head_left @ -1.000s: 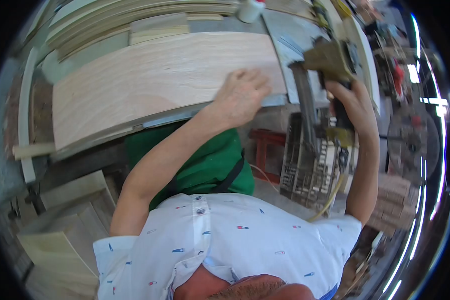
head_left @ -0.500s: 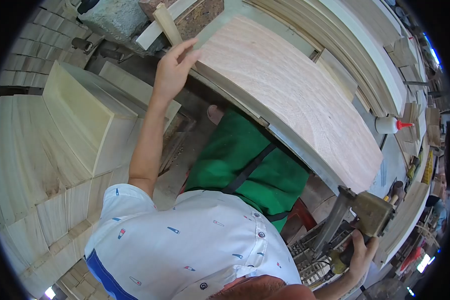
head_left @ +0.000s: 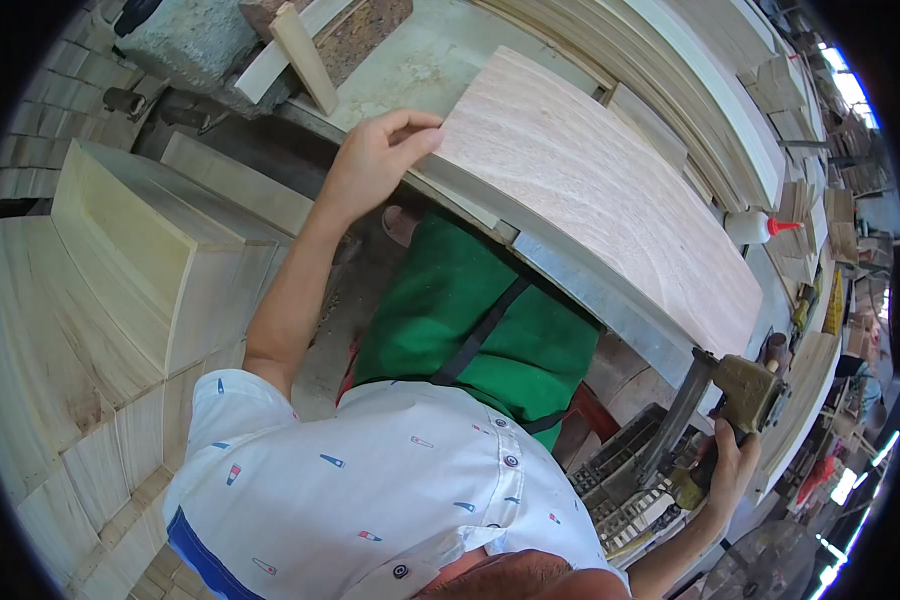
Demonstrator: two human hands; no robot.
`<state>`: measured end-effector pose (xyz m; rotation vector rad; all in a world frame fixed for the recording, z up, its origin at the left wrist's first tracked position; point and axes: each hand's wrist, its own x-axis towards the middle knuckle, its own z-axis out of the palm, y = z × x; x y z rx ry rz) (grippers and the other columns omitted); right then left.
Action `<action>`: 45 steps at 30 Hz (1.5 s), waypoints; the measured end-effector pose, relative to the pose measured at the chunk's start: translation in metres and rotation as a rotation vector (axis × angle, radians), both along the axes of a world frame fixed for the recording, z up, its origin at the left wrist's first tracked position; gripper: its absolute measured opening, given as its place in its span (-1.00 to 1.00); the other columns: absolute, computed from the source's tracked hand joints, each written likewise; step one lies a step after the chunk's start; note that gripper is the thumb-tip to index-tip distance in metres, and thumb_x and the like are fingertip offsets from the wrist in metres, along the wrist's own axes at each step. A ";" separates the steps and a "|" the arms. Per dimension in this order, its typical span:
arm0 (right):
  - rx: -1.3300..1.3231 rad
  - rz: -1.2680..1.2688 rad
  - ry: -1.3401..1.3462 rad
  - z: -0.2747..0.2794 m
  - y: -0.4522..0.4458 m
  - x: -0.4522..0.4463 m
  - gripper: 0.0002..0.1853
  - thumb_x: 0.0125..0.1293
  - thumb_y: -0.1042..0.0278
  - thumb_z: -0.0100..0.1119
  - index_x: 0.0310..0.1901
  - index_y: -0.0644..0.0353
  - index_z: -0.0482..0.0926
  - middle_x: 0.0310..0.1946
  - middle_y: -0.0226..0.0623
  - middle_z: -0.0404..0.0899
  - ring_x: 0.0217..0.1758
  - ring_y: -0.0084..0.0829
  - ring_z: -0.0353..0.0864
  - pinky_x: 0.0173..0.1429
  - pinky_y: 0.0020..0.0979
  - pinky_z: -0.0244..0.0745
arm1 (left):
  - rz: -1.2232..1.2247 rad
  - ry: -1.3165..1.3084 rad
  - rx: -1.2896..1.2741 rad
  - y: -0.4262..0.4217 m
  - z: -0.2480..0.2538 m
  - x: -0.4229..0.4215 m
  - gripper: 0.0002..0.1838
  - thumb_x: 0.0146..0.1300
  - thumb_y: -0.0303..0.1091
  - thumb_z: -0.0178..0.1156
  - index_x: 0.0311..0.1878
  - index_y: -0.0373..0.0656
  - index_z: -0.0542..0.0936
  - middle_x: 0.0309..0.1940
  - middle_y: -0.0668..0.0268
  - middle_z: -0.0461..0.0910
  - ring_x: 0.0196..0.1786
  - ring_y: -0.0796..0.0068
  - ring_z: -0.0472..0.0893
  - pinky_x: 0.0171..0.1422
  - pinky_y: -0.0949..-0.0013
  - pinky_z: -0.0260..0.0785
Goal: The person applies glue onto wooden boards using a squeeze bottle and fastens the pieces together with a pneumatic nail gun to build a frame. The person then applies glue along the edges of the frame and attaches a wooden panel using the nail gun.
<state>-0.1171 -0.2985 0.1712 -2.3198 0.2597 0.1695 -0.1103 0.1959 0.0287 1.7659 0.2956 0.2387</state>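
A broad pale plywood panel [head_left: 610, 190] lies flat on the workbench in front of me. My left hand [head_left: 385, 160] is at its near left corner, thumb and fingertips pinched on the edge. My right hand [head_left: 728, 467] is wrapped round the handle of a pneumatic nail gun [head_left: 750, 395], at the panel's right end. The gun's nose is close to the near right corner; whether it touches the wood I cannot tell. Part of the gun's handle is hidden by my fingers.
Long boards [head_left: 670, 80] are stacked along the bench's far side. A white glue bottle [head_left: 746, 228] with a red tip stands behind the panel. A wooden stick [head_left: 304, 60] leans by a stone block [head_left: 195, 65]. Assembled wooden boxes [head_left: 130, 250] are piled at my left.
The panel has shifted right and back from the bench's front edge, baring more bench at its left. My left hand has closed from loosely spread fingers to a pinch at the corner.
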 end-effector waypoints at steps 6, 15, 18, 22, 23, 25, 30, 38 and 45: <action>0.078 0.123 -0.020 0.027 0.055 0.005 -0.74 0.27 0.41 0.21 -0.09 0.38 0.48 -0.31 -0.21 0.61 -0.57 -0.56 0.47 -0.50 -0.51 0.34 | -0.291 -0.048 -0.148 0.033 -0.016 0.045 -0.44 0.28 -0.26 0.26 0.30 -0.27 0.41 0.16 0.19 0.49 0.23 0.43 0.46 0.35 0.36 0.27; 0.049 0.520 0.055 0.041 0.202 0.053 -0.71 0.12 0.27 0.34 -0.34 0.39 0.56 -0.63 -0.34 0.57 -0.58 -0.56 0.52 -0.47 -0.50 0.38 | -0.320 -0.044 -0.274 0.033 -0.036 0.049 -0.29 0.19 -0.11 0.36 0.31 -0.32 0.38 0.18 0.08 0.46 0.21 0.37 0.48 0.35 0.36 0.26; -0.067 0.601 0.072 0.033 0.239 0.061 -0.70 0.16 0.29 0.28 -0.26 0.41 0.56 -0.61 -0.33 0.55 -0.58 -0.58 0.51 -0.46 -0.50 0.36 | -0.317 -0.057 -0.311 0.033 -0.042 0.051 -0.28 0.18 -0.11 0.38 0.30 -0.32 0.39 0.17 0.07 0.46 0.19 0.37 0.49 0.31 0.37 0.29; 0.066 0.729 0.150 0.025 0.277 0.062 -0.68 0.18 0.27 0.27 -0.24 0.43 0.54 -0.61 -0.34 0.54 -0.56 -0.59 0.51 -0.44 -0.49 0.39 | -0.317 -0.072 -0.402 0.033 -0.051 0.052 -0.27 0.15 -0.10 0.41 0.29 -0.33 0.40 0.16 0.07 0.47 0.17 0.36 0.50 0.26 0.37 0.34; 0.072 0.745 0.166 0.021 0.281 0.063 -0.68 0.18 0.27 0.26 -0.23 0.43 0.54 -0.61 -0.34 0.54 -0.57 -0.59 0.51 -0.44 -0.49 0.39 | -0.315 -0.085 -0.402 0.033 -0.052 0.052 -0.26 0.14 -0.10 0.41 0.29 -0.33 0.40 0.15 0.07 0.47 0.17 0.36 0.50 0.25 0.37 0.35; 0.039 0.763 0.176 0.020 0.288 0.063 -0.70 0.20 0.29 0.25 -0.23 0.42 0.54 -0.60 -0.34 0.53 -0.57 -0.59 0.51 -0.45 -0.48 0.39 | -0.309 -0.111 -0.399 0.034 -0.054 0.052 -0.24 0.13 -0.09 0.42 0.29 -0.33 0.40 0.15 0.08 0.48 0.16 0.37 0.50 0.22 0.37 0.37; 0.072 0.761 0.176 0.017 0.298 0.060 -0.71 0.21 0.31 0.25 -0.22 0.42 0.53 -0.60 -0.34 0.53 -0.56 -0.60 0.51 -0.46 -0.49 0.40 | -0.323 -0.112 -0.470 0.031 -0.054 0.052 -0.21 0.10 -0.05 0.45 0.28 -0.33 0.40 0.11 0.13 0.51 0.11 0.40 0.53 0.17 0.39 0.40; 0.015 0.745 0.195 0.017 0.305 0.059 -0.71 0.20 0.30 0.26 -0.18 0.38 0.52 -0.54 -0.37 0.52 -0.55 -0.60 0.51 -0.46 -0.50 0.38 | -0.313 -0.110 -0.475 0.030 -0.049 0.050 -0.24 0.10 -0.08 0.45 0.27 -0.31 0.41 0.04 0.18 0.55 0.08 0.43 0.55 0.11 0.40 0.43; -0.140 0.807 0.155 0.026 0.306 0.059 -0.72 0.21 0.29 0.26 -0.22 0.37 0.53 -0.62 -0.35 0.51 -0.56 -0.60 0.49 -0.46 -0.52 0.33 | -0.295 -0.087 -0.446 0.029 -0.044 0.047 -0.23 0.10 -0.09 0.46 0.29 -0.30 0.40 0.10 0.14 0.52 0.12 0.39 0.53 0.14 0.39 0.42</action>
